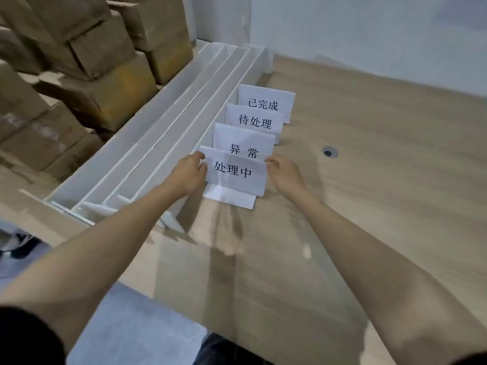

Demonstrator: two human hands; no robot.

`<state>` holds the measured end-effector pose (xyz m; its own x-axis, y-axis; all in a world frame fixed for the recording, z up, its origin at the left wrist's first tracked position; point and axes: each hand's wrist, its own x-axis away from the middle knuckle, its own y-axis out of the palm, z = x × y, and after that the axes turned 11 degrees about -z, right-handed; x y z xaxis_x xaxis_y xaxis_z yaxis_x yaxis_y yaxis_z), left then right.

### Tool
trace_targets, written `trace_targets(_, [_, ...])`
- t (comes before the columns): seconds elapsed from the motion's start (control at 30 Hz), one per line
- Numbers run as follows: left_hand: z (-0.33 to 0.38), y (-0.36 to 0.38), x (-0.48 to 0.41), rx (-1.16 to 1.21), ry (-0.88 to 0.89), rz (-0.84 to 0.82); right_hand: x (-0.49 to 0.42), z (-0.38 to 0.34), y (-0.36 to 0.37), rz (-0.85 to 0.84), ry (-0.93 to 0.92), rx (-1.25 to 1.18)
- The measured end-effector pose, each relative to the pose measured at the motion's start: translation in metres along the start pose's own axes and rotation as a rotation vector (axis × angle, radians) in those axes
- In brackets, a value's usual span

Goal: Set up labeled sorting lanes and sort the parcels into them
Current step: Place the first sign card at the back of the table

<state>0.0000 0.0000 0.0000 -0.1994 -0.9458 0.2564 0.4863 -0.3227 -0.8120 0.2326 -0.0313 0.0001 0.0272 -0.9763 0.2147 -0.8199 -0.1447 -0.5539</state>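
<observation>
Head view looks forward and down over table (369,196).

Table (369,159): pale wood-grain laminate, semi-gloss. Label cards (237,175): matt white paper. Lane dividers (168,119): smooth white plastic. Boxes (110,93): rough brown cardboard.

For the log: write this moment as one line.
left hand: pinches front label edge | right hand: pinches opposite edge | front label: upright on table beside lanes | boxes: stacked

The front label (237,177) covers the lower edge of the second label (243,142). The left forearm (105,233) hides part of the white lanes' (168,119) near end. The cardboard boxes (79,61) run off the left and top edges; their print is too blurred to read.
</observation>
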Motion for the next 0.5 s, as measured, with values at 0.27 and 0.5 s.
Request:
trace_targets(0.27, [-0.014,0.022,-0.039,0.041,-0.11,-0.076,-0.022,0.032,0.025,-0.008,0.118,-0.171])
trace_targets(0.5, [-0.028,0.027,-0.064,0.05,-0.103,-0.113,-0.044,0.043,0.037,0.037,0.176,-0.229])
